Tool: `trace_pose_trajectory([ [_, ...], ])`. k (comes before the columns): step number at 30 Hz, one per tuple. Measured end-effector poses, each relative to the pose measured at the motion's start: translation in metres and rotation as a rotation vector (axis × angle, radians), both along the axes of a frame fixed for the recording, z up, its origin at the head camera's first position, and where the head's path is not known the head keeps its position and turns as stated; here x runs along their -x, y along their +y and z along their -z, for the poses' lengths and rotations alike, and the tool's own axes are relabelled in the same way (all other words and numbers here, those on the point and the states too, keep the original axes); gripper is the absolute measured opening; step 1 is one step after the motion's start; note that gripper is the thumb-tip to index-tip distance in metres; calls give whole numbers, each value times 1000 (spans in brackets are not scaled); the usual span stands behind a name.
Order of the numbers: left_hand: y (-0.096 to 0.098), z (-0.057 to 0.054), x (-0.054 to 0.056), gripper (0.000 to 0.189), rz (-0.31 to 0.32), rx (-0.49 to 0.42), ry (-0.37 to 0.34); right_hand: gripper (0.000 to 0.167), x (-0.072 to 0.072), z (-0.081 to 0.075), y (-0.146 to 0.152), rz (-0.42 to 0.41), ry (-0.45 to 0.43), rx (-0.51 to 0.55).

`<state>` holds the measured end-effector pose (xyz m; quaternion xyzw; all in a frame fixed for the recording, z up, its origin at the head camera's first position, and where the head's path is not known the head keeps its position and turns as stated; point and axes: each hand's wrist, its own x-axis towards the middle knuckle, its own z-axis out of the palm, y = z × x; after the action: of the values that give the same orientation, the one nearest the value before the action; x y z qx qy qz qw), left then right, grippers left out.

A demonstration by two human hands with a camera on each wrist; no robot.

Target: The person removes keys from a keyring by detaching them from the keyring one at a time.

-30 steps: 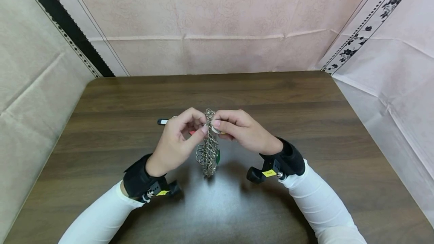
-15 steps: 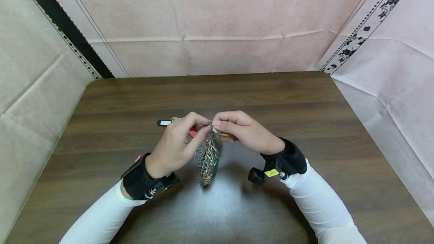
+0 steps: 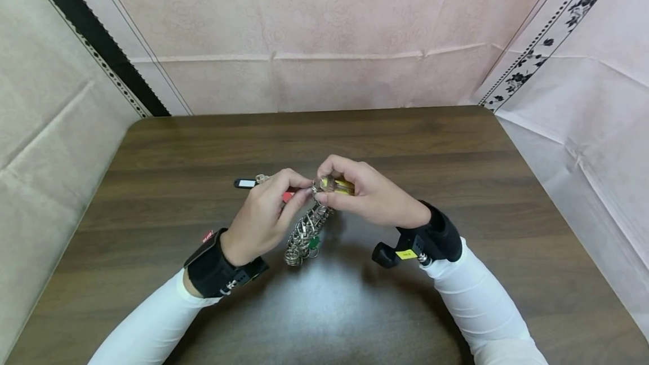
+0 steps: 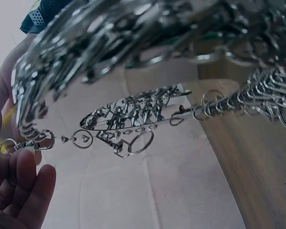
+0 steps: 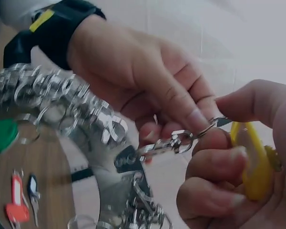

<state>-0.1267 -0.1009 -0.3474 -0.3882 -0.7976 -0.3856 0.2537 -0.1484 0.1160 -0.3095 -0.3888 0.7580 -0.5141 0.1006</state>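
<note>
A large metal ring (image 5: 97, 167) loaded with several swivel clasps and split rings hangs below both hands, its bundle of clasps (image 3: 306, 235) dangling in the head view. My left hand (image 3: 261, 218) pinches a small split ring (image 5: 206, 130) at the end of one swivel clasp (image 5: 164, 147). Curled around a yellow key tag (image 5: 251, 162), my right hand (image 3: 367, 193) has its thumb and forefinger right at that same split ring. The tag also shows between its fingers in the head view. A green key tag (image 5: 2, 136) hangs on the large ring.
A red key tag (image 5: 16, 212) and a black key tag (image 3: 245, 183), each with a key, lie on the wooden table (image 3: 177, 156) beyond my left hand. Pale cloth (image 3: 329, 32) stands behind the table's far edge.
The right hand has turned and opened up, showing more of the yellow key tag. The dangling clasps have swung under the hands, and the left hand has shifted slightly nearer.
</note>
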Motion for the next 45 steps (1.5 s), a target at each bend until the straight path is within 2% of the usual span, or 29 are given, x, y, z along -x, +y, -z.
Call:
trace_pose_trajectory([
  [3,0,1,0,22,-13,-9,13,10,3,2,0,9,44,42],
  [9,0,2,0,19,-9,-24,20,7,9,6,2,67,66,154],
  [13,1,1,-1,18,14,-39,5,6,11,9,1,73,71,174],
  [20,3,2,-2,17,50,-97,-44,6,12,17,-4,84,159,226],
  [23,5,3,-3,18,59,-123,-59,6,12,21,-7,83,168,251],
  [31,9,5,-5,16,100,-179,-42,11,13,30,-15,69,170,318],
  [34,9,4,-6,16,127,-223,-114,10,12,31,-19,82,151,313],
  [38,8,1,-8,13,166,-315,-303,4,10,31,-23,157,167,262],
  [41,7,-2,-9,10,156,-364,-405,4,9,30,-25,252,251,258],
  [45,6,-4,-8,6,115,-392,-460,6,4,27,-22,376,396,319],
])
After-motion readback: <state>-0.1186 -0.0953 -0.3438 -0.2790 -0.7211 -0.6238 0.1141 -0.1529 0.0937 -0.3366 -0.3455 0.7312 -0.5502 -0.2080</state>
